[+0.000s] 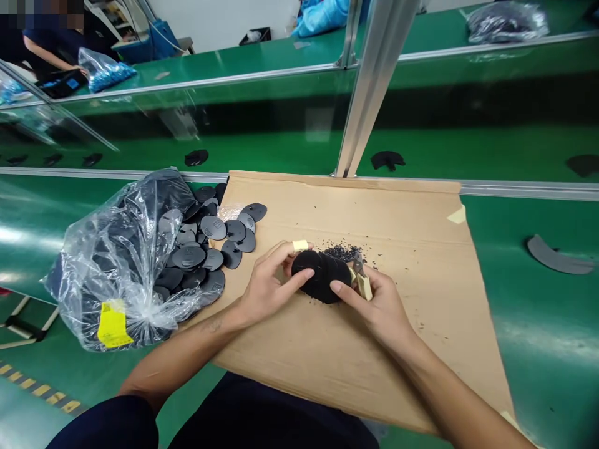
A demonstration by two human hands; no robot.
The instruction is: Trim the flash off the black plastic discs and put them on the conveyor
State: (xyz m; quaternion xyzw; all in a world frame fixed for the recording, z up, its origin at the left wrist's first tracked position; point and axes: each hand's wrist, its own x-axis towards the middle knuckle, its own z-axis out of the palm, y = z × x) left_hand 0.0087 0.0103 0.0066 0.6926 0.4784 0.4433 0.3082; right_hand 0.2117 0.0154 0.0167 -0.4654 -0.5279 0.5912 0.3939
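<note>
A: What is positioned at the far left?
B: A clear plastic bag containing dark pieces. A yellow label is on its front.

A: What adjoins the bag?
B: A pile of loose discs, dark and flat, some overlapping the cardboard sheet.

A: State the condition of the left hand.
B: Partly closed, thumb on top, gripping the left side of the black discs. Yellow tape wraps one finger.

A: Where are these discs?
B: Between both hands, overlapping one another, above the middle of the sheet. Black scraps lie just beyond them.

A: And the right hand?
B: Partly closed, thumb on the discs' right side. It also retains a hand tool with yellowish grips.

A: What remains at the far right?
B: A curved grey piece, resting on the green table.
</note>
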